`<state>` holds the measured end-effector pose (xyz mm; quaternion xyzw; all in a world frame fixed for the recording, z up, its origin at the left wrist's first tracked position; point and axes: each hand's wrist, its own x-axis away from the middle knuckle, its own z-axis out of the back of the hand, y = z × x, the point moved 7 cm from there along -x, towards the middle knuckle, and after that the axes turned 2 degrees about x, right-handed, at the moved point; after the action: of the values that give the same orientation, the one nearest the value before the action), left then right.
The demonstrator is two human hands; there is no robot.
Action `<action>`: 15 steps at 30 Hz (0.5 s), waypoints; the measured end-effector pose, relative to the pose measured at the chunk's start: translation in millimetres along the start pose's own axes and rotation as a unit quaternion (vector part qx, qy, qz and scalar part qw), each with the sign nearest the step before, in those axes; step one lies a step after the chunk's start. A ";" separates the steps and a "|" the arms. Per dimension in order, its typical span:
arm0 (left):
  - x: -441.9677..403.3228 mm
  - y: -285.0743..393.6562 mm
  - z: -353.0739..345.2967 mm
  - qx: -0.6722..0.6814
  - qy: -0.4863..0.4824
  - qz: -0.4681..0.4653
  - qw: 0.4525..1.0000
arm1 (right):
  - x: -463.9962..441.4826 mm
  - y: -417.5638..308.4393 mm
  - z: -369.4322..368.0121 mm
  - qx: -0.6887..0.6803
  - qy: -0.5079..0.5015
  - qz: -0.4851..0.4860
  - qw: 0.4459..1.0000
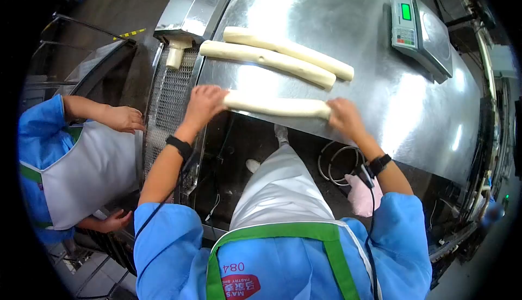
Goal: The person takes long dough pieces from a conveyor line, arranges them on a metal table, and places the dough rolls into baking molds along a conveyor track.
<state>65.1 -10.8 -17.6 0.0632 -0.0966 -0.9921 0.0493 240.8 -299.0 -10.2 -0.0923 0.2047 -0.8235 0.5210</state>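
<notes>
A long pale dough roll [274,106] lies across the near edge of the steel table, one end in each of my hands. My left hand [207,103] has its fingers wrapped round the left end, beside the mesh conveyor. At the other end my right hand [344,116] is closed round the dough. Just beyond it rest two more dough rolls, a nearer one [266,62] and a farther one [293,50], side by side at a slant. Both ends of the held roll are partly hidden by my fingers.
To the left runs a mesh conveyor [172,91] with a short dough piece [175,55] at its steel housing [196,6]. A digital scale [421,36] stands at the right of the steel table [375,104]. A co-worker [81,158] in a white apron stands at the left.
</notes>
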 end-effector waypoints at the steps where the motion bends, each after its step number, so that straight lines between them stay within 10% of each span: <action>1: -11.3 -7.5 -4.1 0.017 -0.022 -0.007 1.000 | -6.7 15.7 -1.1 -0.075 -0.004 -0.049 0.996; 4: -36.2 -46.3 42.3 -0.067 0.167 0.181 0.967 | -29.3 6.9 19.5 0.129 0.055 -0.082 0.987; 6: -36.8 -34.4 29.0 -0.043 0.123 0.129 0.983 | -31.2 -12.9 18.0 0.168 0.113 0.040 0.978; 15: -13.4 -14.3 13.6 0.073 0.006 0.099 0.992 | -6.1 -10.6 2.0 0.062 0.051 -0.016 0.997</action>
<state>75.2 7.2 -5.6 0.0624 -0.1741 -0.9722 0.1434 235.5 -290.0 -3.5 -0.0209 0.1784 -0.8466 0.5010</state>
